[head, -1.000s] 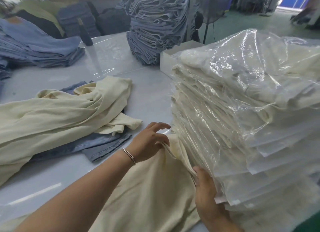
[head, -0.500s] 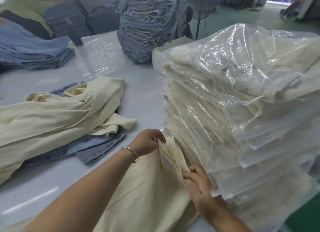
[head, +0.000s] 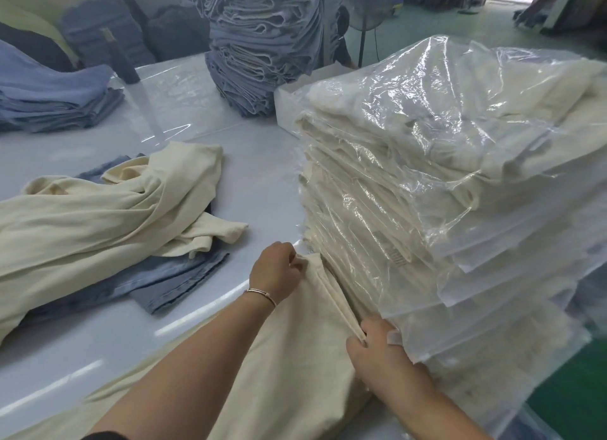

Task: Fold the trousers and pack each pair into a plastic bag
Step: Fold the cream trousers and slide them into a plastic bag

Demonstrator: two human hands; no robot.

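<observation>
The table [head: 256,157], glossy and pale, fills the view, and at 2 o'clock the stack [head: 443,183] of cream trousers already sealed in clear bags rises well above it. At 9 o'clock a loose heap [head: 108,216] of cream trousers lies over a pair of jeans [head: 177,285], waiting for folding; blue piles [head: 262,42] stand at 12 o'clock. At 6 o'clock lie the trousers [head: 295,357] in hand, 1 cream pair spread flat with its far edge touching the foot of the stack. The left hand [head: 276,272], a bracelet [head: 261,293] on its wrist, pinches the far corner of that edge with curled fingers. The right hand [head: 377,344] pinches the same doubled edge nearer the body. Half a second ago the right hand sat bunched beside a rumpled corner; now the 2 hands are apart along the edge and the cloth between them runs straight and taut. That suggests the edges are being aligned, so folding is at an early stage and bagging of this pair is not yet begun.
</observation>
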